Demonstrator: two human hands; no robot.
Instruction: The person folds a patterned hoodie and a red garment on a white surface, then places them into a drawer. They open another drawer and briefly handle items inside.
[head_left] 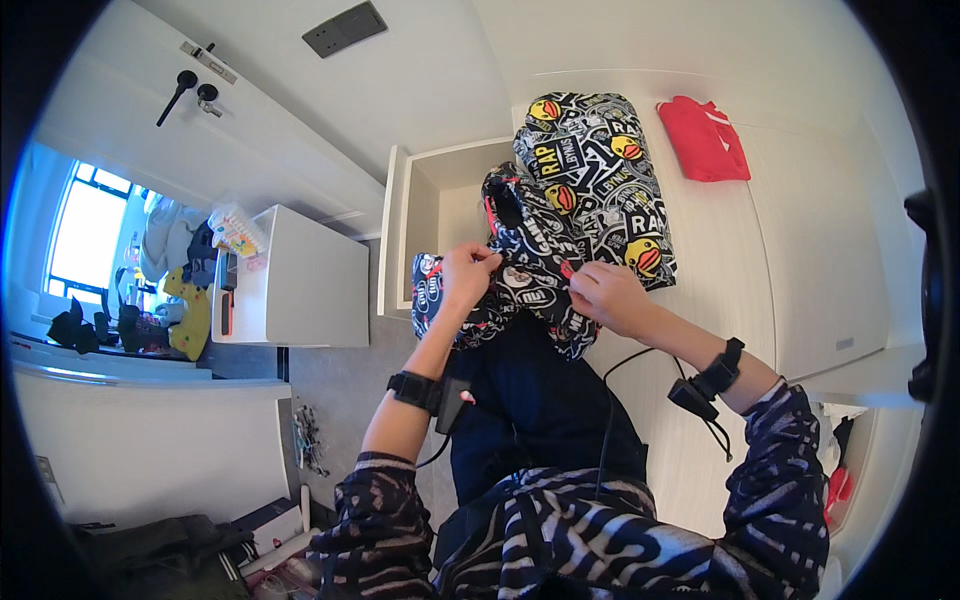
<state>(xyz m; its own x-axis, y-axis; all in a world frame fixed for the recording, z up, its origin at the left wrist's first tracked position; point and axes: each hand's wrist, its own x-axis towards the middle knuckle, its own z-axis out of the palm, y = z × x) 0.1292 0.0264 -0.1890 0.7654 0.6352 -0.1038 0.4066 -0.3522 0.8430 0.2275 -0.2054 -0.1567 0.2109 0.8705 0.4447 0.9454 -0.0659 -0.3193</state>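
A black cloth piece with white and red print lies bunched over my lap and the drawer's front corner. It looks like a garment, but its folds hide its shape. My left hand pinches the cloth at its left side. On the right, the fingers of my right hand are closed on the cloth near a red patch. Just beyond it rests a plump bundle in black and white print with yellow ducks, partly covered by the cloth. Each wrist wears a black strap with a small device.
An open pale drawer stands behind the cloth to the left. Folded red cloth lies on the pale wooden surface at the far right. Further left are a white cabinet and a white door with a black handle.
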